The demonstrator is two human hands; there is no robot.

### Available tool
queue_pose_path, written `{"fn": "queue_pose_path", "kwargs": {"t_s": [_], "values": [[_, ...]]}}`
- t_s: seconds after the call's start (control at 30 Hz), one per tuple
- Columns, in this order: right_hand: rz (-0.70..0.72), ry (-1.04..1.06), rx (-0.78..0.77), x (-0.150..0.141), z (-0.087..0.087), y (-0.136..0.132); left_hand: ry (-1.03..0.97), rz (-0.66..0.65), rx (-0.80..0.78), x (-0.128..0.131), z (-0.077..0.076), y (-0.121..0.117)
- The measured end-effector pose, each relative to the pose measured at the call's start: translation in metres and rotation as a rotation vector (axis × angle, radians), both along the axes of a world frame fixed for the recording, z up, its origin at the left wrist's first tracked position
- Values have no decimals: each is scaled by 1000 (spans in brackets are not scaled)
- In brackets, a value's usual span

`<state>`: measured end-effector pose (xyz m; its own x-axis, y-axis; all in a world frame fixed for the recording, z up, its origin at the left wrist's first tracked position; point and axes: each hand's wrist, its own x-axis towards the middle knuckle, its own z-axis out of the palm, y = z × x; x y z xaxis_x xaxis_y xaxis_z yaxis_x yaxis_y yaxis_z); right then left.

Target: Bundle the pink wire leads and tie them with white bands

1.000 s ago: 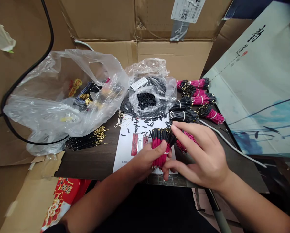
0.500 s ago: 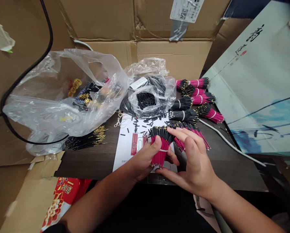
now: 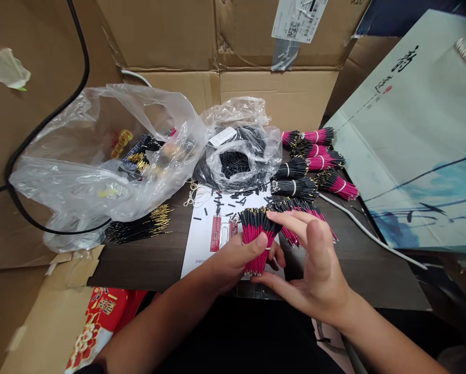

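Note:
A bundle of pink wires with black sleeves and gold tips stands nearly upright in front of me, a pale band around it. My left hand is closed around its lower half, thumb across the front. At the right side, my right hand spans the bundle lengthwise: fingertips touch the black upper end, and the thumb presses at the lower end. Behind that hand lies a loose pile of pink and black wires, partly hidden. Small black sleeve pieces are scattered on a white printed sheet beyond the bundle.
An opened clear bag of black sleeves stands behind the sheet. Banded wire bundles lie at the back right beside a white cable. At left are a plastic bag, loose black wires and a hanging black cable.
The bundle and both hands have shifted slightly down in view. My left thumb has moved a little rightward and lower across the bundle. My right hand still spans its two ends.

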<state>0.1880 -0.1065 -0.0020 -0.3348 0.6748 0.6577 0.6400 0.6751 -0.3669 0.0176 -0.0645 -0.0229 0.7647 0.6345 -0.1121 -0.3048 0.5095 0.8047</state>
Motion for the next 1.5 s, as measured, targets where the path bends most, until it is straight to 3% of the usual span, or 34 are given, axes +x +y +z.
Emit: {"fn": "queue_pose_path", "kwargs": {"t_s": [0.27,0.6,0.9,1.1,1.4,1.5], "values": [[-4,76,34,-1,-7,1,45,-111,62,-6,1,4],[-2,-20,60,4,-5,7,81,-209,98,-6,0,7],[-19,43,91,9,-9,6,61,-214,159,2,-1,10],[-44,91,95,8,-10,8,74,-169,68,0,7,8],[44,103,19,18,-7,9,183,-63,113,-1,8,2],[19,129,-28,21,0,6,307,-35,146,0,5,3]]}}
